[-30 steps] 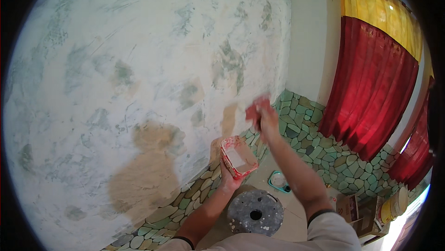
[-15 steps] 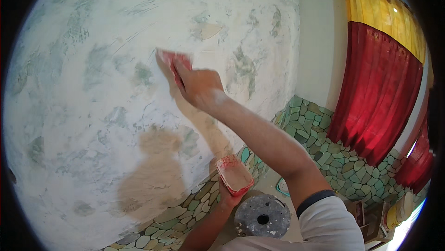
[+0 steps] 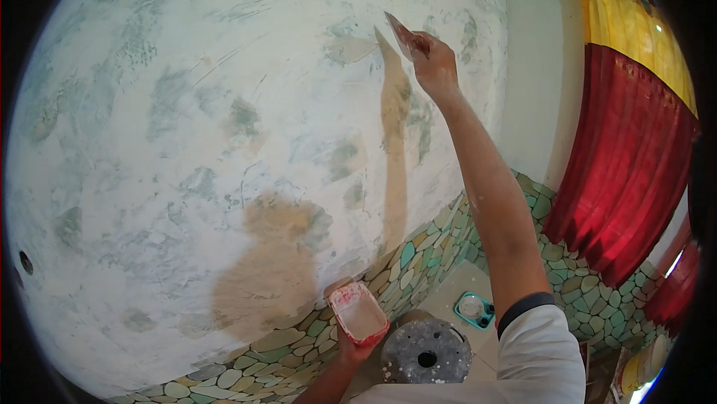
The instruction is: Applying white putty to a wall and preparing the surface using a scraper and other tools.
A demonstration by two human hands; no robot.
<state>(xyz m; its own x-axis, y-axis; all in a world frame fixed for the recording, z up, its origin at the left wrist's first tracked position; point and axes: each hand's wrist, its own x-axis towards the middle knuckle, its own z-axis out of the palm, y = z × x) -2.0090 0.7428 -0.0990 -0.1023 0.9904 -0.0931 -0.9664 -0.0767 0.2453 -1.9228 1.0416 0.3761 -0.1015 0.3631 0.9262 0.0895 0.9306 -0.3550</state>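
My right hand is raised high before a patchy white wall. It grips a reddish putty scraper, seen nearly edge-on with its tip pointing up and left. The scraper's shadow lies just left of it, and its tip looks close to the wall; whether it touches I cannot tell. Low down, my left hand is closed around the underside of a red rectangular tub. Pale putty lies inside the tub, and whitish smears cover its rim. Part of the left fingers is hidden beneath the tub.
Below me stands a round grey paint-spotted object with a central hole. A turquoise tray lies on the floor beyond it. Green stone cladding edges the wall's foot. A red and yellow curtain hangs at right.
My right hand has swept the scraper up and to the right across the wall, straightening the arm. The tub in my left hand sits slightly lower and further left in view.
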